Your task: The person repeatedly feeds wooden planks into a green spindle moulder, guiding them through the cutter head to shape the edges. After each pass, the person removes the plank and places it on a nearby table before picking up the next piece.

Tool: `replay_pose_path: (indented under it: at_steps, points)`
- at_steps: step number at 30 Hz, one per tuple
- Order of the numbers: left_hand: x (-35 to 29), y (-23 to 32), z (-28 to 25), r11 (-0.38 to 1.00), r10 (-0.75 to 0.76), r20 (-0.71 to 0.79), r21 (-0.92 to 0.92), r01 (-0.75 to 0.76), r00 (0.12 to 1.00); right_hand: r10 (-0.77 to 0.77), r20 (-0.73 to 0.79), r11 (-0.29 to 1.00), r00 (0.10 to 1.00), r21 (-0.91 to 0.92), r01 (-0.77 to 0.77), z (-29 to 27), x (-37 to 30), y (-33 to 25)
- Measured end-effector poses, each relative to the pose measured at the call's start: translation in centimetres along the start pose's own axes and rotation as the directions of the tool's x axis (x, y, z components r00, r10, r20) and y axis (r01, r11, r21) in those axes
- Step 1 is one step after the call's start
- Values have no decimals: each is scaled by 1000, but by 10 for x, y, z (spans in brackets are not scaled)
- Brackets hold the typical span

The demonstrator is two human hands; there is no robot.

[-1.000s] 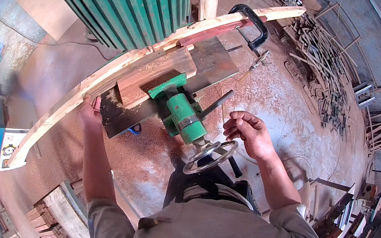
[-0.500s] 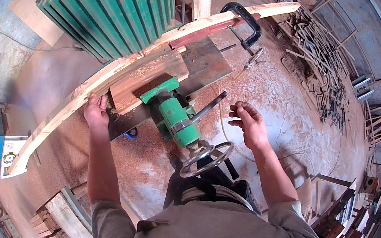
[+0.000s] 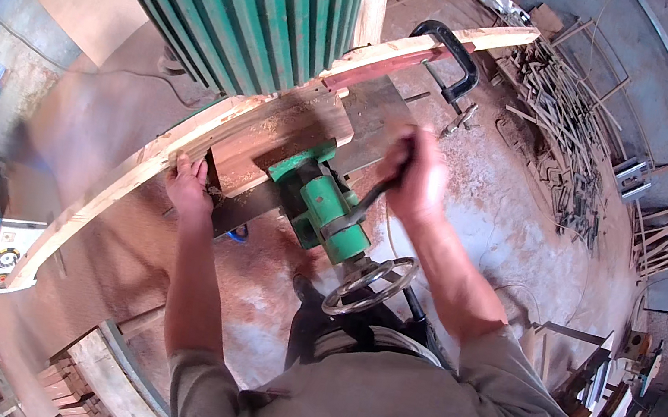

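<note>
My left hand [image 3: 191, 184] grips the near edge of a long pale wooden beam [image 3: 122, 179], thumb and fingers closed against it. My right hand [image 3: 420, 178] is wrapped around the dark end of a lever [image 3: 368, 203] on a green cylindrical clamp unit [image 3: 331, 212]. The clamp's flat green jaw [image 3: 293, 160] faces a reddish-brown wooden block [image 3: 259, 157] between it and the beam. Wood shavings lie on the block. A metal handwheel [image 3: 365, 275] sits at the clamp's near end.
A large green ribbed motor housing [image 3: 243, 11] overhangs the beam. A black C-clamp [image 3: 461, 51] holds a red strip [image 3: 395, 68] to the beam's far part. Scrap wood [image 3: 563, 114] is heaped at right; a control box [image 3: 10, 253] stands at left.
My right hand has moved up and left from free air and closed around the lever. My left hand stays at the beam. The whole view has shifted slightly.
</note>
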State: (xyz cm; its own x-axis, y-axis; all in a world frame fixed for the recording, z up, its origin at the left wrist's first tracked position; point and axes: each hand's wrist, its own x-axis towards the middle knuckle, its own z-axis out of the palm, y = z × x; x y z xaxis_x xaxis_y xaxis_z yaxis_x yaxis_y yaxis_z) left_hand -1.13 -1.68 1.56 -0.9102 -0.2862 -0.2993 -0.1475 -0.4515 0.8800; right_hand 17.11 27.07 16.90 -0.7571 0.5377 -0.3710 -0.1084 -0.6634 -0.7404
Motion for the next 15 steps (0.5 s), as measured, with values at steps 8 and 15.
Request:
replay_pose_path:
  at_steps: [8,15]
  points:
    - [7,-3,-12,991,29,121,123,-44,992,597,569,-6,566,-702,712,108,-66,117]
    - [10,-16,-1,995,78,-33,68,-76,996,50,815,-406,577,-511,758,73,9,-95]
